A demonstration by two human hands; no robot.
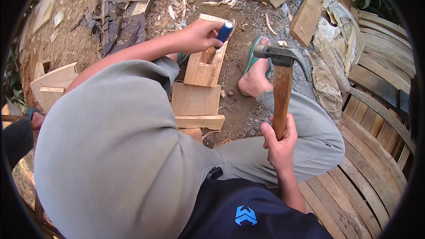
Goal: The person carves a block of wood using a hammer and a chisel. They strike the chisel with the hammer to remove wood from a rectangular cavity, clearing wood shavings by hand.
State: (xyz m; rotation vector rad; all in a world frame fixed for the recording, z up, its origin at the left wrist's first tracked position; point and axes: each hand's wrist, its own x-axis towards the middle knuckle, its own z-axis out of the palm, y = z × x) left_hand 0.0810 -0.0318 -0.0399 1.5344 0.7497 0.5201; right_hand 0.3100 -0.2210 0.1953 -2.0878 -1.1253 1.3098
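My left hand (198, 37) is closed round the blue handle of a chisel (224, 33). The chisel stands tilted, its lower end at a recess cut into a pale wooden board (198, 75). My fingers hide part of the tool, and its tip is hard to make out. In my right hand (281, 145) is a claw hammer (282, 95), gripped low on its wooden handle. Its dark steel head is raised, to the right of the board and apart from the chisel. Beneath the near end of the board lies another flat wooden block (195, 99).
A slatted wooden bench (376, 159) curves along the right. Timber offcuts (306, 15) and a crumpled sack (330, 79) lie at the far right. Wood shavings (175, 6) litter the ground ahead. My sandalled foot (256, 71) is beside the board. Another person's foot (37, 119) shows at left.
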